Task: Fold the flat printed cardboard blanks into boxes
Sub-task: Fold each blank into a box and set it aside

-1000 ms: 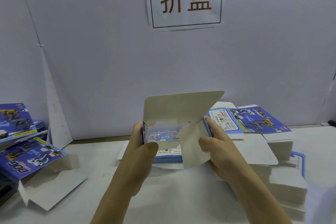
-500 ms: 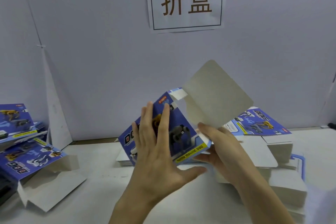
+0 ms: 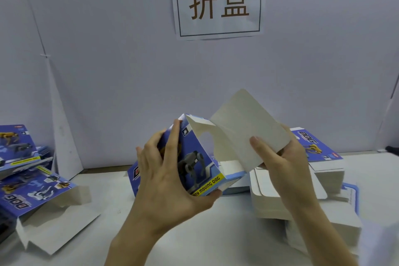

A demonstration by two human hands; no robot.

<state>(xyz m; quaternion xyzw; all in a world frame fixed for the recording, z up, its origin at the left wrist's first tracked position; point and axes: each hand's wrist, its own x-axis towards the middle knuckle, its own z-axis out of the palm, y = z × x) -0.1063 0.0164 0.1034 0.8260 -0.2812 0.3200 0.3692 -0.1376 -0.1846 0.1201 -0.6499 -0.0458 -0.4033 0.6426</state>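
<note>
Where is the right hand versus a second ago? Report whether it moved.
Yes. The right hand, holding the white flap, shifted right and slightly up, now overlapping the printed blank atop the stack.

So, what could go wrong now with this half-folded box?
The right hand pinches the white flap; a pull off its fold line could crease or tear it. The left hand grips the box across its printed face and might squash it. The right forearm hangs over the stack of blanks and may knock it.

Packing workstation: wall sign (image 3: 218, 1), stacked blanks (image 3: 302, 207).
</note>
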